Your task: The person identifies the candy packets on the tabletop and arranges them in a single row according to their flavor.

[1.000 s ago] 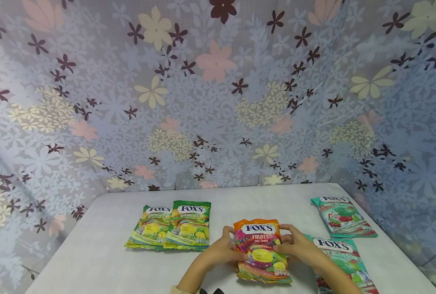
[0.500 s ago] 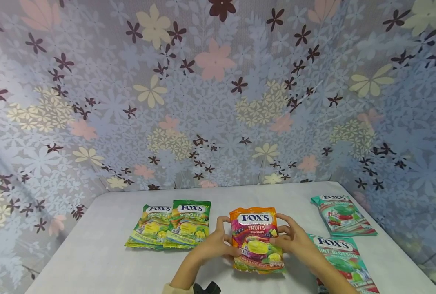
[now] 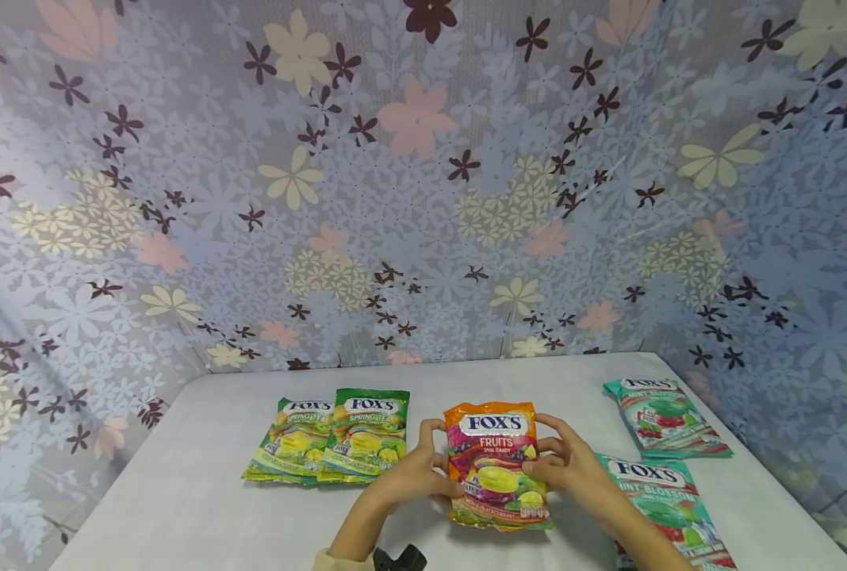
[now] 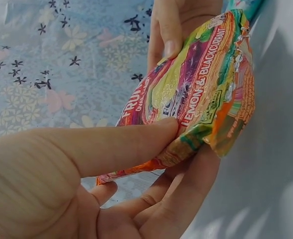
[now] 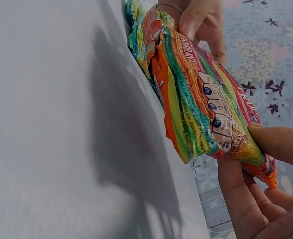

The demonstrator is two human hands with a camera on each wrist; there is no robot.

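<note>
1. Against flowered cloth (image 3: 416, 222), above a white table (image 3: 181, 515), held up one orange Fruits bag (image 3: 496, 456).
2. Pinched its left edge in the left hand (image 3: 418, 474) and its right edge in the right hand (image 3: 573, 466).
3. Pointed its long axis up and back toward the cloth, with the FOX'S end uppermost.
4. Numbered, besides, two overlapping green Spring Tea bags (image 3: 368, 440) at left and two teal Mint Blossom bags (image 3: 672, 420) at right.

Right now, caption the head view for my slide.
Left hand and right hand hold a Fruits bag between two Spring Tea bags and two Mint Blossom bags.
</note>
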